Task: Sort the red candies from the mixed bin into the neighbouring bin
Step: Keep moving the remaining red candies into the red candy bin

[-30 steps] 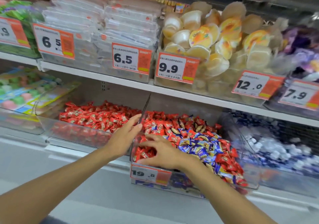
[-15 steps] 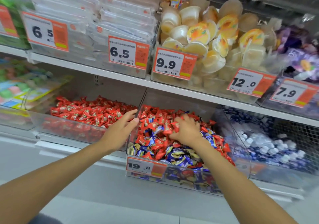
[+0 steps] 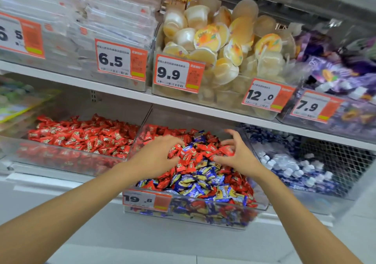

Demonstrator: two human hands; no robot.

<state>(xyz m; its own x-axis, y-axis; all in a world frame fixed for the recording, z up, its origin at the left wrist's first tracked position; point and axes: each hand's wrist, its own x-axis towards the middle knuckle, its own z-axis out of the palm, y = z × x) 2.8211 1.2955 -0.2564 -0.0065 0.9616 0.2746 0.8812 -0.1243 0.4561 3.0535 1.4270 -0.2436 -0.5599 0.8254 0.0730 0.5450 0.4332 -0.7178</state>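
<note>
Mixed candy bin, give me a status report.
Both hands in mixed bin: left hand and right hand cupping red candies. Red bin beside it, unobstructed.

Clear glossy plastic bin [image 3: 213, 216]; shiny crinkled red foil candy wrappers [image 3: 189, 153]; matt white metal shelf edge [image 3: 122, 89].

shop | shelf price tags [image 3: 173, 73] | clear candy bins [image 3: 195, 212]

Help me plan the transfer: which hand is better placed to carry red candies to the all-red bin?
Left. The left hand lies in the mixed bin nearest the all-red bin; the right hand sits farther away.
</note>
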